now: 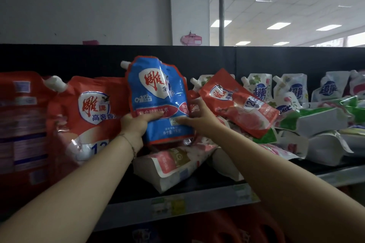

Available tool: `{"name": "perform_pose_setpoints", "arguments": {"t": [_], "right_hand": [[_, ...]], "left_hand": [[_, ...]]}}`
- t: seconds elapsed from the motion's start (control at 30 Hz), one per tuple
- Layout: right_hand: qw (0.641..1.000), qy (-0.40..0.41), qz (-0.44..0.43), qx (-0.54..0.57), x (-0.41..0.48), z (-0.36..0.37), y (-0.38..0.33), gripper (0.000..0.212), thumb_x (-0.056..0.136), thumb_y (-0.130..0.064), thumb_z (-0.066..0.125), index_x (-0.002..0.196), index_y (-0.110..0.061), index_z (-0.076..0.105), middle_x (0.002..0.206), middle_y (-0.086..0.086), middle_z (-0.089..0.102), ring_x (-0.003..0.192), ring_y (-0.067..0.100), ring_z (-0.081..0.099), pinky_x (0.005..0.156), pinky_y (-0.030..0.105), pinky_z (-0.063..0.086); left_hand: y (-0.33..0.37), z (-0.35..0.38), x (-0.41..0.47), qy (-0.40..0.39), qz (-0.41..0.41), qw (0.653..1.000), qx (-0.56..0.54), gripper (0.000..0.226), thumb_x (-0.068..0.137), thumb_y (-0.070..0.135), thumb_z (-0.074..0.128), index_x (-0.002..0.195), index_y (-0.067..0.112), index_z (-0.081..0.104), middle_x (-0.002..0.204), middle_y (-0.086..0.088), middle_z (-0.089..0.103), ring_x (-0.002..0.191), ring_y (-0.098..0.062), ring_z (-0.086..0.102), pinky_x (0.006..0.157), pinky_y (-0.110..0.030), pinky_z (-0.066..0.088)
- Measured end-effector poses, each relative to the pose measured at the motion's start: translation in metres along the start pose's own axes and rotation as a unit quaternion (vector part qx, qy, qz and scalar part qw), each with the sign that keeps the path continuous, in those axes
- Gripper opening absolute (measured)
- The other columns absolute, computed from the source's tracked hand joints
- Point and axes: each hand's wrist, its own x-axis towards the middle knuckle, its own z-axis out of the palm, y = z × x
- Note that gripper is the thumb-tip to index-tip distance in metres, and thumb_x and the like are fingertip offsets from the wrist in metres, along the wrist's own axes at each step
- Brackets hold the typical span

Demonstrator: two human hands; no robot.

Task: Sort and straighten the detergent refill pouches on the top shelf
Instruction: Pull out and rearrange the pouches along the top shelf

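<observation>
Your left hand [136, 124] and right hand [199, 118] both clamp the blue pouch [158, 92]. Each hand takes one lower side, with the thumb on the front face and the fingers behind.

The shelf [197, 201] runs across the whole view and carries every pouch. A red pouch [83, 116] stands upright just left of your left hand. You hold the blue pouch upright at shelf centre, with its spout at the upper left. A flat pouch [173, 163] lies directly below it; you cannot tell whether they touch. A tilted pouch [239, 104], red, leans just right of your right hand. White pouches [258, 87] stand and lie in disorder further right. A bracelet [129, 142] circles your left wrist.
</observation>
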Motion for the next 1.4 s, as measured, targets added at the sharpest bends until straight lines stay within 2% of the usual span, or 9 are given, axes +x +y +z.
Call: {"name": "perform_pose_setpoints", "arguments": {"t": [0.17, 0.37, 0.5, 0.67, 0.77, 0.87, 1.1, 1.27, 1.4], "right_hand": [[0.964, 0.128, 0.034, -0.229, 0.006, -0.026, 0.005, 0.040, 0.090, -0.046, 0.058, 0.107, -0.010, 0.060, 0.093, 0.004, 0.066, 0.080, 0.018, 0.062, 0.069, 0.033, 0.053], [0.902, 0.046, 0.083, -0.420, -0.001, -0.030, 0.009, 0.025, 0.085, -0.035, 0.058, 0.092, -0.011, 0.055, 0.086, 0.003, 0.060, 0.077, 0.024, 0.059, 0.067, 0.031, 0.050], [0.904, 0.063, 0.087, -0.414, -0.003, -0.020, 0.003, 0.020, 0.085, -0.033, 0.057, 0.089, -0.014, 0.051, 0.076, -0.001, 0.053, 0.072, 0.020, 0.056, 0.059, 0.028, 0.043], [0.894, 0.054, 0.111, -0.432, -0.003, -0.004, 0.001, 0.020, 0.087, -0.033, 0.053, 0.095, -0.015, 0.054, 0.096, 0.002, 0.061, 0.085, 0.024, 0.057, 0.070, 0.032, 0.044], [0.894, 0.046, 0.087, -0.437, -0.001, 0.009, 0.006, 0.032, 0.087, -0.039, 0.054, 0.109, -0.016, 0.057, 0.107, 0.002, 0.063, 0.085, 0.025, 0.058, 0.067, 0.031, 0.044], [0.892, 0.047, 0.048, -0.447, -0.003, 0.017, 0.005, 0.031, 0.088, -0.041, 0.059, 0.102, -0.014, 0.055, 0.103, 0.002, 0.062, 0.090, 0.024, 0.061, 0.069, 0.032, 0.047], [0.916, 0.010, -0.025, -0.400, -0.011, 0.047, -0.012, 0.030, 0.090, -0.042, 0.054, 0.075, -0.016, 0.048, 0.072, -0.003, 0.050, 0.065, 0.016, 0.051, 0.049, 0.025, 0.034], [0.941, 0.017, -0.062, -0.332, -0.019, 0.069, -0.013, 0.021, 0.086, -0.031, 0.056, 0.081, -0.011, 0.060, 0.085, 0.004, 0.062, 0.078, 0.024, 0.062, 0.057, 0.028, 0.043], [0.957, -0.026, -0.116, -0.264, -0.030, 0.082, -0.024, 0.018, 0.084, -0.028, 0.063, 0.091, -0.012, 0.061, 0.086, 0.001, 0.062, 0.079, 0.019, 0.059, 0.056, 0.027, 0.042]], "left_hand": [[0.023, -0.001, -0.001, 0.042, 0.090, 0.995, 0.019, 0.031, 0.060, 0.003, 0.087, 0.082, 0.014, 0.068, 0.083, -0.001, 0.070, 0.070, -0.017, 0.069, 0.058, -0.029, 0.058], [0.042, -0.007, 0.000, 0.090, 0.153, 0.983, 0.052, 0.035, 0.058, 0.011, 0.090, 0.087, 0.013, 0.070, 0.082, 0.004, 0.070, 0.070, -0.012, 0.069, 0.053, -0.024, 0.053], [0.051, -0.013, 0.001, 0.111, 0.171, 0.976, 0.076, 0.039, 0.056, 0.017, 0.092, 0.088, 0.011, 0.070, 0.083, 0.001, 0.072, 0.073, -0.015, 0.071, 0.060, -0.031, 0.058], [0.054, -0.022, -0.004, 0.122, 0.193, 0.969, 0.098, 0.045, 0.055, 0.021, 0.093, 0.092, 0.008, 0.071, 0.084, 0.001, 0.073, 0.074, -0.014, 0.072, 0.063, -0.033, 0.059], [0.048, -0.028, -0.010, 0.116, 0.208, 0.964, 0.118, 0.036, 0.057, 0.020, 0.092, 0.087, 0.011, 0.073, 0.083, 0.003, 0.074, 0.075, -0.013, 0.072, 0.070, -0.038, 0.061], [0.042, -0.033, -0.019, 0.113, 0.231, 0.957, 0.136, 0.023, 0.062, 0.014, 0.089, 0.076, 0.019, 0.072, 0.078, 0.008, 0.073, 0.074, -0.011, 0.072, 0.072, -0.037, 0.060], [0.026, -0.055, -0.039, 0.148, 0.234, 0.944, 0.179, 0.023, 0.061, 0.016, 0.090, 0.076, 0.016, 0.072, 0.076, 0.006, 0.072, 0.070, -0.011, 0.070, 0.070, -0.034, 0.059], [0.026, -0.069, -0.062, 0.174, 0.250, 0.932, 0.198, 0.022, 0.063, 0.014, 0.088, 0.074, 0.019, 0.070, 0.073, 0.010, 0.069, 0.062, 0.002, 0.064, 0.060, -0.019, 0.053], [0.027, -0.084, -0.074, 0.213, 0.239, 0.928, 0.189, 0.023, 0.065, 0.018, 0.088, 0.071, 0.020, 0.066, 0.075, 0.006, 0.070, 0.070, -0.008, 0.068, 0.069, -0.028, 0.056]]}}
